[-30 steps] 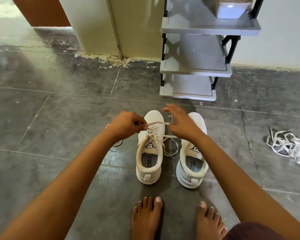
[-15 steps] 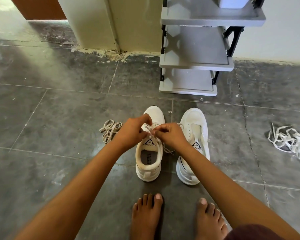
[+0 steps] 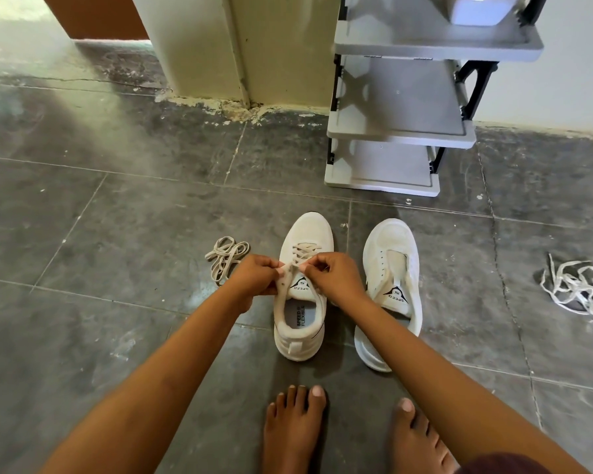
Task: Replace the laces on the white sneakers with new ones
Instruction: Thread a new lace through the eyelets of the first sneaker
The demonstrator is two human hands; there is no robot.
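Pinching the lace (image 3: 303, 253) at the top eyelets, both hands work over the laced sneaker (image 3: 307, 230). This sneaker stands upright on the grey tiled floor (image 3: 117, 217), toe pointing away from the person.

Left hand (image 3: 254, 278): fingers curled, thumb and fingertips closed on the lace at the laced sneaker's left eyelet row.

Right hand (image 3: 338, 278): fingers curled, thumb and forefinger closed on the lace at its right eyelet row.

The two hands nearly meet above the tongue, just behind the crossed lace rows. Whether the lace ends are knotted cannot be told, because the fingers hide them.

Unlaced sneaker (image 3: 391, 254): just right of the laced sneaker, roughly parallel to it, tilted slightly, tongue exposed.

Beige lace bundle (image 3: 226, 258): on the floor just left of the laced sneaker, beside the left hand.

White lace tangle (image 3: 577, 290): well to the right of the laced sneaker, past the unlaced one.

Grey shoe rack (image 3: 401, 131): beyond the laced sneaker's toe, against the wall.

Two bare feet (image 3: 295, 425): near the laced sneaker's heel.
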